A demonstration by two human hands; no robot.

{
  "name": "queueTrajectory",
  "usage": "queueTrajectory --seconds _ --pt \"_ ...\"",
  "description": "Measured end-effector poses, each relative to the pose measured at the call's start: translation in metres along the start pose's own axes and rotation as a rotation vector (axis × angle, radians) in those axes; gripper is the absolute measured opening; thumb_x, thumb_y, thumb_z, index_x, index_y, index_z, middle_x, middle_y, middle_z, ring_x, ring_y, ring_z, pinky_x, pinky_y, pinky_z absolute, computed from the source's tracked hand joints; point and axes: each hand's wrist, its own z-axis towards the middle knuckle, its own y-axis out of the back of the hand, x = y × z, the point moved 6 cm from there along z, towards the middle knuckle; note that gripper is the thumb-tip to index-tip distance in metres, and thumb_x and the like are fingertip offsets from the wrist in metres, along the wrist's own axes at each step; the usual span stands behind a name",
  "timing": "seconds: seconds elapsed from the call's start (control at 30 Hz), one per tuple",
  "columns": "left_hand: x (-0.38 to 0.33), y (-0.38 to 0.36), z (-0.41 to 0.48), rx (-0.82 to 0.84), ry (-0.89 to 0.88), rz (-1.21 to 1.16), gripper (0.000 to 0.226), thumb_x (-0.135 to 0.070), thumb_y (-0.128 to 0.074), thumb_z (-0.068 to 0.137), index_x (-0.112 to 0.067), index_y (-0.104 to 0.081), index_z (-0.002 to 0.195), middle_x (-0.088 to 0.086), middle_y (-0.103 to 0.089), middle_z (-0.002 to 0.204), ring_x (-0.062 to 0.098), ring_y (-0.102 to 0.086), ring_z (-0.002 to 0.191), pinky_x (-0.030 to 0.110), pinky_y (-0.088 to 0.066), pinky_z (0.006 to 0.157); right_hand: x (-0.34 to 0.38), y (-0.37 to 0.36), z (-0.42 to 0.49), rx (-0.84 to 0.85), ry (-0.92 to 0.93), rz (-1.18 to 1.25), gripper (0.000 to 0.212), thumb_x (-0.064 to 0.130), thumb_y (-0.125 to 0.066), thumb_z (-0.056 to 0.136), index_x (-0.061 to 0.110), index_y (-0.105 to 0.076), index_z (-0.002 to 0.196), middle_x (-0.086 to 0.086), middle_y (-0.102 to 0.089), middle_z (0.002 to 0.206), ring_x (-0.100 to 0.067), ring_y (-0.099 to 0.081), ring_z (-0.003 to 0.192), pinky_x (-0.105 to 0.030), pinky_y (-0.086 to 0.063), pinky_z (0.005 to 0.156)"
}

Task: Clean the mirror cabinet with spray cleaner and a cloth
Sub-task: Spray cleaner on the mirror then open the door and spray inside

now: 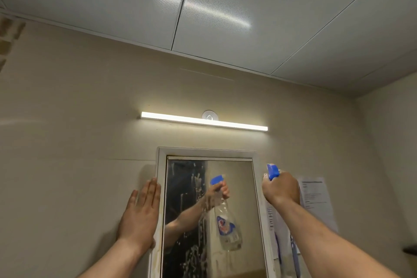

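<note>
Wall point(79, 119), illegible notice point(316, 196), mirror cabinet point(161, 165); left hand point(141, 214) flat, right hand point(281, 187) grips sprayer point(272, 171)

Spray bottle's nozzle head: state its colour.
Blue; the spray head shows best in the head view, above the right hand.

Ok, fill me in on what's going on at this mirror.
A person is partway through cleaning the mirror cabinet. Their right hand grips the blue trigger head of a spray bottle, raised by the cabinet's right edge. Their left hand lies flat, fingers straight, against the left side of the frame. Drops and streaks of cleaner already mark the glass. No cloth is in view.
</note>
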Motion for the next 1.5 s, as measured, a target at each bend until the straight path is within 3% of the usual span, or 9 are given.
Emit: queueTrajectory --seconds 0.13,0.3,0.57,0.77,0.93,1.1,1.3,1.4,1.5 --pt "-0.011 0.002 -0.006 -0.026 -0.045 0.008 0.135 -0.054 -0.070 0.088 0.003 0.040 0.144 0.023 0.054 0.148 0.039 0.051 0.134 0.052 0.015 0.123 0.001 0.001 -0.011 0.011 0.041 0.069 0.044 0.032 -0.064 0.099 0.016 -0.049 0.061 -0.001 -0.052 0.057 -0.012 -0.046 0.049 -0.022 -0.027 0.045" --pt "-0.017 -0.007 -0.024 -0.044 -0.025 -0.038 0.130 -0.049 -0.069 0.090 0.001 0.035 0.149 0.021 0.052 0.150 0.037 0.041 0.144 0.050 0.013 0.125 0.026 -0.039 -0.075 0.355 0.266 0.189 0.024 0.033 -0.070 0.097 0.025 -0.058 0.079 0.002 -0.061 0.069 -0.005 -0.050 0.055 -0.013 -0.035 0.048" --pt "-0.015 -0.026 -0.031 -0.018 0.002 -0.015 0.138 -0.061 -0.069 0.086 0.002 0.038 0.146 0.023 0.049 0.153 0.038 0.035 0.149 0.051 0.009 0.127 0.055 -0.072 -0.157 0.489 0.442 0.416 0.031 0.053 -0.070 0.091 0.038 -0.063 0.064 0.025 -0.065 0.064 0.003 -0.061 0.058 -0.012 -0.044 0.053" --pt "-0.019 -0.029 -0.035 -0.009 -0.024 -0.005 0.135 -0.058 -0.070 0.087 0.001 0.035 0.149 0.021 0.043 0.157 0.036 0.030 0.152 0.050 0.002 0.129 0.016 -0.078 -0.137 0.457 0.388 0.168 0.053 0.078 -0.048 0.075 0.029 -0.056 0.055 0.012 -0.056 0.050 -0.006 -0.055 0.050 -0.019 -0.033 0.042" --pt "-0.026 -0.033 -0.034 -0.033 -0.054 0.052 0.132 -0.049 -0.072 0.088 0.000 0.034 0.150 0.021 0.045 0.156 0.036 0.036 0.149 0.048 0.011 0.127 -0.067 -0.058 -0.075 0.350 0.158 0.017 0.026 0.040 -0.071 0.095 0.024 -0.060 0.077 0.011 -0.053 0.064 -0.007 -0.049 0.057 -0.019 -0.031 0.049" --pt "-0.057 -0.023 -0.026 -0.053 -0.221 0.092 0.133 -0.052 -0.071 0.087 -0.002 0.033 0.152 0.020 0.047 0.156 0.036 0.038 0.148 0.051 0.010 0.127 -0.122 -0.025 -0.040 0.204 0.001 -0.094 0.042 0.034 -0.066 0.099 0.020 -0.053 0.061 0.005 -0.051 0.057 -0.009 -0.045 0.051 -0.022 -0.026 0.046" --pt "-0.103 -0.032 -0.028 0.042 -0.439 0.101 0.128 -0.078 -0.056 0.083 -0.014 0.030 0.154 0.011 0.043 0.158 0.031 0.038 0.149 0.059 0.019 0.122 -0.157 -0.026 -0.046 0.250 -0.134 0.151 0.030 0.034 -0.072 0.096 0.016 -0.056 0.078 -0.004 -0.059 0.071 -0.016 -0.054 0.061 -0.024 -0.037 0.052" --pt "-0.087 -0.027 -0.040 -0.085 -0.313 0.031 0.098 -0.080 -0.016 0.093 -0.016 0.014 0.162 0.011 0.030 0.167 0.030 0.031 0.153 0.059 0.020 0.121 -0.168 -0.037 -0.060 0.302 -0.163 0.168 0.032 0.035 -0.072 0.096 0.015 -0.057 0.077 -0.006 -0.059 0.069 -0.019 -0.054 0.060 -0.025 -0.039 0.053" --pt "-0.053 -0.023 -0.060 -0.201 -0.021 -0.086 0.089 -0.068 -0.018 0.100 -0.007 -0.005 0.163 0.017 0.008 0.172 0.033 0.007 0.159 0.063 0.005 0.125 -0.170 -0.051 -0.078 0.351 -0.165 0.171 0.033 0.037 -0.073 0.095 0.013 -0.059 0.077 -0.006 -0.059 0.068 -0.020 -0.055 0.061 -0.027 -0.038 0.055"
